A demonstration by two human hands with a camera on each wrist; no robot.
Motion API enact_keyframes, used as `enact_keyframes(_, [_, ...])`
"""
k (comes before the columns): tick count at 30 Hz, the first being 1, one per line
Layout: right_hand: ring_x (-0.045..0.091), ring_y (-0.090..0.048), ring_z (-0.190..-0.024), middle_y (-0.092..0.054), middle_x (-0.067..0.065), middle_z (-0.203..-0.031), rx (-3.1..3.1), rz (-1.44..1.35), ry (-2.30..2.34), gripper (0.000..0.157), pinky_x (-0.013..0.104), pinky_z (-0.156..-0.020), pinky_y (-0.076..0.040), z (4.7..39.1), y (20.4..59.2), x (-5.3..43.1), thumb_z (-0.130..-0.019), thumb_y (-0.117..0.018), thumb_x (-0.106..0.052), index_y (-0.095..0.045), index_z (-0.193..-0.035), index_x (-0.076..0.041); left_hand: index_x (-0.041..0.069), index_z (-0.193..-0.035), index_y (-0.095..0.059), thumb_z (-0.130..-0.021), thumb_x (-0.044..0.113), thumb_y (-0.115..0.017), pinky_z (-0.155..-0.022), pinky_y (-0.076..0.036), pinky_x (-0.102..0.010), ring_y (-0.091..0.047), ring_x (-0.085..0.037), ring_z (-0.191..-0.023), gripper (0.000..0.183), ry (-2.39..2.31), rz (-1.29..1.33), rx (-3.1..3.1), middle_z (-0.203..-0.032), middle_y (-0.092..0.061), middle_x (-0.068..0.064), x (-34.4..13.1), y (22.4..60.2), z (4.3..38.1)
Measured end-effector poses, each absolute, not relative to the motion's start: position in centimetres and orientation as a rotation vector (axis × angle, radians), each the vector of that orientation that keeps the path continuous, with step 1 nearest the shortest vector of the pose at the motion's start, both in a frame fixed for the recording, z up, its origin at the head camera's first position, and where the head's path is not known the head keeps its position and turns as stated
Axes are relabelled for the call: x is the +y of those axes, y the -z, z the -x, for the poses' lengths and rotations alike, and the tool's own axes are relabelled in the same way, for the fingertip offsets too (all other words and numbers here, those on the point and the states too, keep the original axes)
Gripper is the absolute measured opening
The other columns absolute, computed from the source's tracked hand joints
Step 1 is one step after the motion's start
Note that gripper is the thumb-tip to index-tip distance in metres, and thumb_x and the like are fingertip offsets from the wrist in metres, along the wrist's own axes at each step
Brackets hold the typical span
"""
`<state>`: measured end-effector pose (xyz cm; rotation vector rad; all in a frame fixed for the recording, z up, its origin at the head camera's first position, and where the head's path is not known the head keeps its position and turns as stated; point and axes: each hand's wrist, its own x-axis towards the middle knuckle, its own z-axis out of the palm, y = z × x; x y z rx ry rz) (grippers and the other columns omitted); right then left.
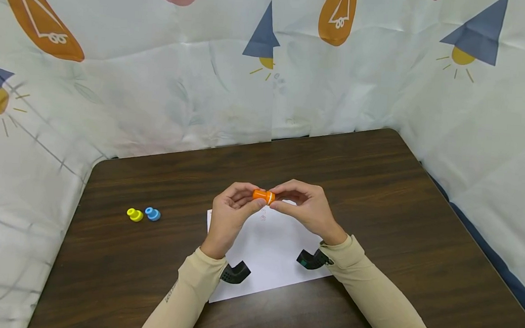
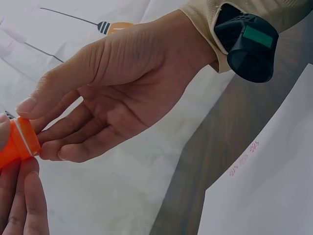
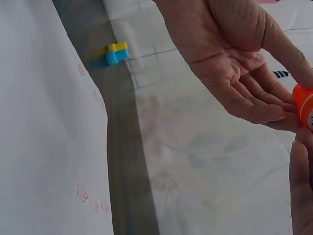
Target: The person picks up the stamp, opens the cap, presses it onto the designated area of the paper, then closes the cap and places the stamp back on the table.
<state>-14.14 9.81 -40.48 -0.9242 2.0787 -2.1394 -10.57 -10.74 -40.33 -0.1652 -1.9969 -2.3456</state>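
Fingertips of both hands meet on a small orange stamp (image 1: 261, 195) with a thin white ring, raised over the paper's far edge. My left hand (image 1: 229, 217) grips its left end between thumb and fingers. The right hand (image 1: 306, 206) pinches the other end, beside the white ring. In the left wrist view, the right hand (image 2: 122, 83) shows large, thumb and fingertips at the stamp's ringed end. In the right wrist view, the left hand (image 3: 234, 63) holds the orange stamp (image 3: 304, 105), partly cut off by the frame edge. Beneath lies white paper (image 1: 280, 254).
A yellow stamp (image 1: 134, 215) and a blue stamp (image 1: 153, 214) stand side by side on the dark wooden table (image 1: 105, 265), left of the paper. Red flower-like prints (image 3: 82, 192) mark the paper. A patterned white curtain (image 1: 181, 90) hangs behind the table.
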Motion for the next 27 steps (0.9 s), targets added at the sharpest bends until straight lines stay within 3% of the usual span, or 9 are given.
enact_keyframes(8, [0.013,-0.073,-0.098,-0.073,0.025,-0.108,2.097,0.894,2.117,0.031,0.032,-0.092,-0.064,14.03,40.47,9.80,-0.085,-0.084,-0.005,-0.073,-0.112,0.006,0.000,-0.114,-0.067,-0.087,0.001,-0.080,-0.092,-0.063,-0.026,-0.074,-0.013,-0.098,0.030,2.346,0.168,-1.994,-0.104,-0.075,0.004,-10.66,40.40,10.54])
enact_keyframes(15, [0.013,-0.073,-0.098,-0.072,0.028,-0.109,2.096,0.894,2.116,0.031,0.031,-0.092,-0.064,14.03,40.55,9.76,-0.085,-0.084,-0.006,-0.072,-0.112,0.007,-0.002,-0.114,-0.066,-0.088,0.003,-0.081,-0.093,-0.063,-0.026,-0.074,-0.013,-0.098,0.031,2.343,0.176,-2.000,-0.104,-0.075,0.004,-10.68,40.48,10.56])
enact_keyframes(19, [0.012,-0.073,-0.098,-0.073,0.024,-0.108,2.104,0.893,2.110,0.031,0.029,-0.092,-0.064,14.04,40.63,9.73,-0.086,-0.084,-0.007,-0.073,-0.112,0.005,-0.002,-0.114,-0.065,-0.088,0.005,-0.081,-0.092,-0.063,-0.025,-0.074,-0.012,-0.098,0.031,2.343,0.175,-2.010,-0.104,-0.075,0.004,-10.71,40.48,10.53])
enact_keyframes(27, [0.013,-0.073,-0.097,-0.076,-0.001,-0.106,2.107,0.902,2.119,0.029,0.029,-0.091,-0.064,14.09,40.88,9.68,-0.085,-0.083,-0.002,-0.073,-0.111,0.006,-0.002,-0.115,-0.065,-0.088,0.006,-0.081,-0.093,-0.063,-0.025,-0.074,-0.012,-0.098,0.032,2.339,0.168,-2.031,-0.104,-0.075,0.004,-10.77,40.57,10.59])
